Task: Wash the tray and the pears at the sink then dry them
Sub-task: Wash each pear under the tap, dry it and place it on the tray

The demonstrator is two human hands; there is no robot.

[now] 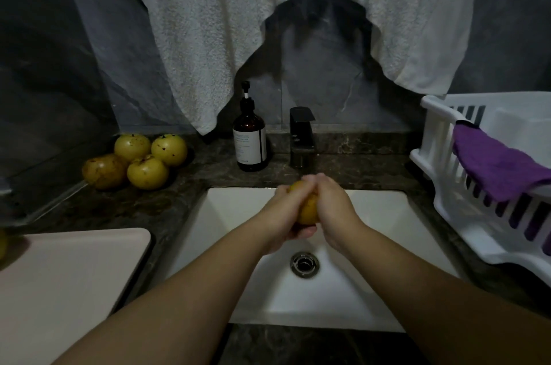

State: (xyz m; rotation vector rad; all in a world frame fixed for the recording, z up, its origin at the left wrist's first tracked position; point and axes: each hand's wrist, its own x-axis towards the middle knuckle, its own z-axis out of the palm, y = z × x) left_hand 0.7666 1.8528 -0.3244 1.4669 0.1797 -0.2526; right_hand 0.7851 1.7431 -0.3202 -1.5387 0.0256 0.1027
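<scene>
Slippage is the main risk: left hand [283, 215] and right hand [329, 209] are clamped together around one wet pear [308, 209] over the white sink [387, 215], below the faucet [301, 138]. If it squirts free, it would likely bruise in the basin.

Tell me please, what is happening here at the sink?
A person is washing a pear over the white sink, under the black tap. The left hand and right hand both hold it between them. Whether water runs cannot be seen. Four more pears wait on the counter to the left, beside a soap bottle. A pale tray lies at the near left. On the right, a purple cloth hangs on a white rack.
</scene>
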